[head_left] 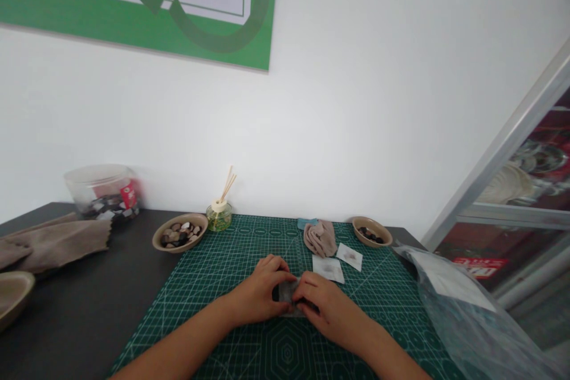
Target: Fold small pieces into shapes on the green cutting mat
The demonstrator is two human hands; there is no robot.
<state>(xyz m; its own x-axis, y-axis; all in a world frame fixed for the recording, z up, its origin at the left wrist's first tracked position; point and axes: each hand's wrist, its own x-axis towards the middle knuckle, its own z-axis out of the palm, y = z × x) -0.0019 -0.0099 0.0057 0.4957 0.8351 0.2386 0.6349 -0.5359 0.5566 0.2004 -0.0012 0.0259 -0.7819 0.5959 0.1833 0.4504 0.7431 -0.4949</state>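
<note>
My left hand [259,292] curls its thumb and fingers around the left side of a small greyish, see-through packet [287,291], low over the green cutting mat [262,243]. On the packet's right side, my right hand [324,304] is closed with bent fingers pressed on it. Both hands hide much of the packet, and its contents cannot be made out. Beyond the right hand lie two white square packets, the nearer one [328,269] and the farther one [350,256], each with a small dark patch. A crumpled beige cloth [320,238] rests just behind them.
Bowls of stones stand at back left [191,240] and back right [376,228]. A reed diffuser [219,215] is near the wall. To the left are a clear tub [100,187], a brown cloth [66,243] and another bowl [20,288]. A plastic bag [472,314] lies right.
</note>
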